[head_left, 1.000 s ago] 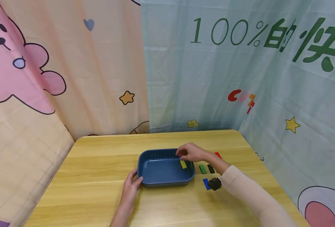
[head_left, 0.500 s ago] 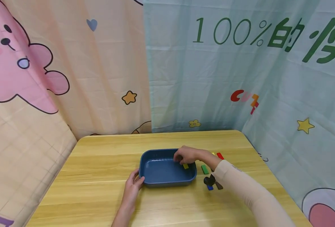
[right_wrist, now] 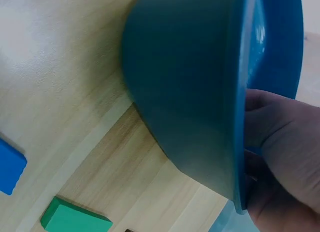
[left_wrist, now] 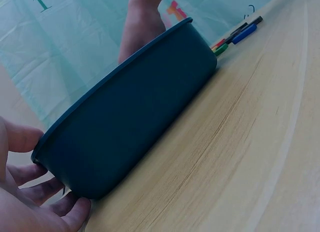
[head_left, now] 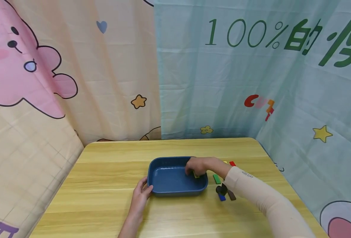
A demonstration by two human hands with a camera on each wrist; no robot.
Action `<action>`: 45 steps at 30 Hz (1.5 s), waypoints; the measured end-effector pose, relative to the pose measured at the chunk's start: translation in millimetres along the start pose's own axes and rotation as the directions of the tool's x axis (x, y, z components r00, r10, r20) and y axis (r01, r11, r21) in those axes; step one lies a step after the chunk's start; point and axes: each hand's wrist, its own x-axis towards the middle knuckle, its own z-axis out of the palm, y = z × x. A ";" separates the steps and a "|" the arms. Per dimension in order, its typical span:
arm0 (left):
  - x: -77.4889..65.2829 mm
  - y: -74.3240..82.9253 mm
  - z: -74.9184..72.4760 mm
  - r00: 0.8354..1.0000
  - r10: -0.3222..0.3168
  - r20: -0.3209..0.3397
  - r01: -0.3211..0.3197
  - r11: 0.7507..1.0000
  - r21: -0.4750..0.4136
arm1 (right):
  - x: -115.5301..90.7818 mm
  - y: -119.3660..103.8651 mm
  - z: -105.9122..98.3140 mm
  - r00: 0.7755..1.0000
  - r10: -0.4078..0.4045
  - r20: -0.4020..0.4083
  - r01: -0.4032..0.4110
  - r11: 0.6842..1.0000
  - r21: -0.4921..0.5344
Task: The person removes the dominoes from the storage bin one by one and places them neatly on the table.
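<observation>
A dark blue rectangular tub (head_left: 175, 192) stands on the wooden table. My left hand (head_left: 141, 194) holds its near left corner; in the left wrist view the thumb (left_wrist: 24, 138) is at the rim and the fingers bend against the outer wall. My right hand (head_left: 197, 166) reaches over the right side into the tub, fingers pointing down. Below it, a yellow block (head_left: 196, 176) shows partly inside the tub. The right wrist view shows the right hand (right_wrist: 287, 152) behind the rim, its fingertips hidden, so I cannot tell whether they hold anything.
Right of the tub lie a green block (head_left: 217, 179), a blue block (head_left: 221, 197), a brown block (head_left: 232, 195) and a red block (head_left: 232, 163). Another yellow block (head_left: 225, 162) peeks out beyond the right forearm. Printed curtains (head_left: 205, 82) hang behind the table.
My right hand has lowered from above the tub's right side into it, now covering part of the yellow block. The left hand keeps its place at the corner. The view has shifted slightly.
</observation>
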 end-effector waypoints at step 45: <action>1.5 -1.3 0.8 1.000 0.002 -0.001 -0.002 1.000 0.017 | -27.0 8.0 8.6 0.866 -0.032 -0.499 0.201 0.936 0.288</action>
